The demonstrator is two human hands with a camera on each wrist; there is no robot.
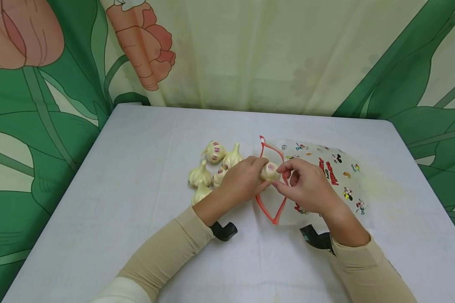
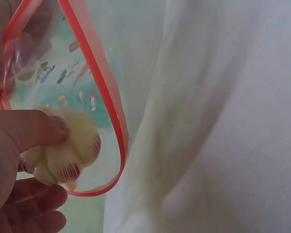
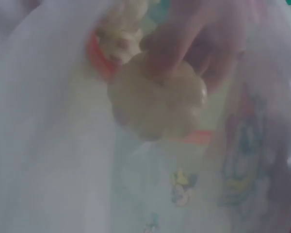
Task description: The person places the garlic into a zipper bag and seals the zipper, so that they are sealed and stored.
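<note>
Red-rimmed and clear, the bag [image 1: 338,158] gapes on the desk [image 1: 117,189]; the left hand [image 1: 240,180] has a garlic bulb [image 1: 269,171] in its grip at the mouth (the right hand [image 1: 312,185] pinches the rim [image 2: 99,73]).

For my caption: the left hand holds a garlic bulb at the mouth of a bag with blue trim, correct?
The trim is red, not blue, in the left wrist view. The left hand holds a garlic bulb at the mouth of the bag.

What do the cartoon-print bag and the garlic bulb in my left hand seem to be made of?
Cartoon-print bag: likely thin, glossy plastic; it's see-through and catches light. Garlic bulb: smooth, faintly shiny, perhaps moulded plastic or foam; its purple streaks look painted.
</note>
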